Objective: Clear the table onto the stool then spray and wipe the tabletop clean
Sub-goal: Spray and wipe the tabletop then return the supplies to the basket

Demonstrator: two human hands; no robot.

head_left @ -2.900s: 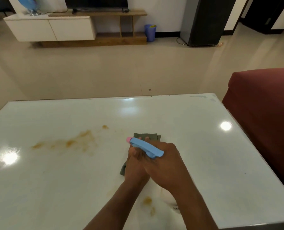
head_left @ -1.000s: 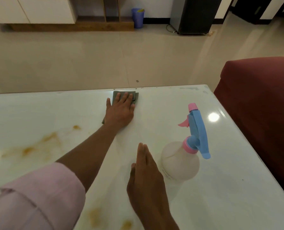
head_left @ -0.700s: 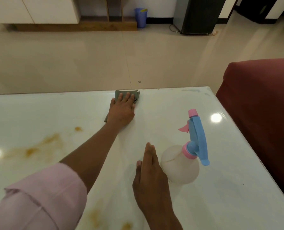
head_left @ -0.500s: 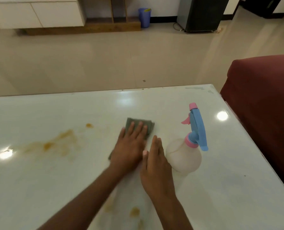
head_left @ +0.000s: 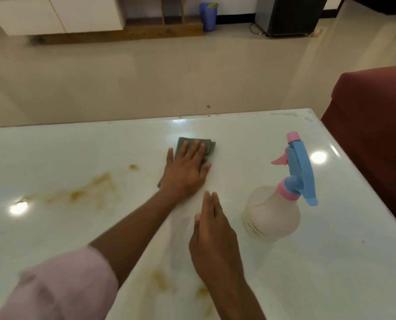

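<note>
- Grip check: left hand (head_left: 185, 175) lies flat on the green cloth (head_left: 207, 147), fingers straight, now pushed back out toward the far edge after sitting mid-worktop half a second ago.
- Right hand (head_left: 212, 239) rests flat and empty beside the parked spray bottle (head_left: 277, 202).
- Brown stains (head_left: 93, 189) on the left look untouched, so wiping isn't done.

This is a living room in a home. A glossy white table (head_left: 331, 262) stands near, and just beside it on the right is a dark red sofa (head_left: 372, 125). Far across the shiny beige tiled floor (head_left: 146, 77) there is a low white cabinet (head_left: 53, 15) with a wooden shelf unit (head_left: 169, 26), a small blue bin (head_left: 208, 16) and a dark appliance (head_left: 289, 15).
</note>
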